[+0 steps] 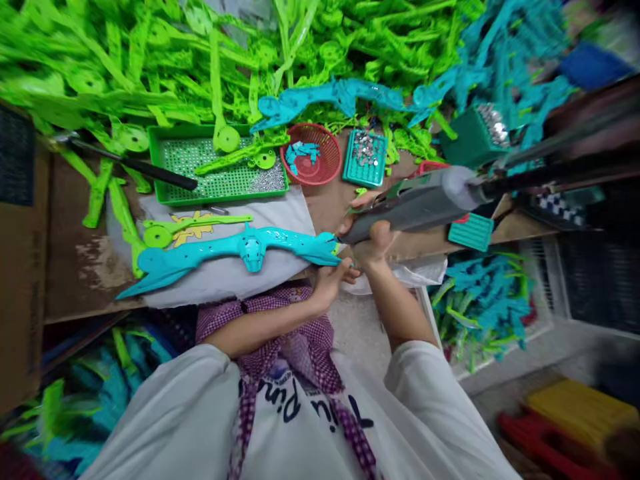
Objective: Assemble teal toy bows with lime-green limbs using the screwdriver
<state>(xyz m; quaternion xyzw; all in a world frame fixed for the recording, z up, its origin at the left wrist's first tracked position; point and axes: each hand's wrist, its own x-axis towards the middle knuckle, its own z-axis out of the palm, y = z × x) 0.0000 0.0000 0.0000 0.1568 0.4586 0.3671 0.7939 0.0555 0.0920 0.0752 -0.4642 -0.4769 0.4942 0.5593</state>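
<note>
Blue part (253,250) lies near side, spread left to right over pale sheet (295,208); probably light, stiff, slick, thin tips fragile; best held by thick arms beside middle. Gray tool (415,210), likely heavier, points at part's right end; right hand (373,245) wraps its body, fingers partly hidden. Left hand (331,285) pinches part's right end. Tool tip's contact unclear.
</note>
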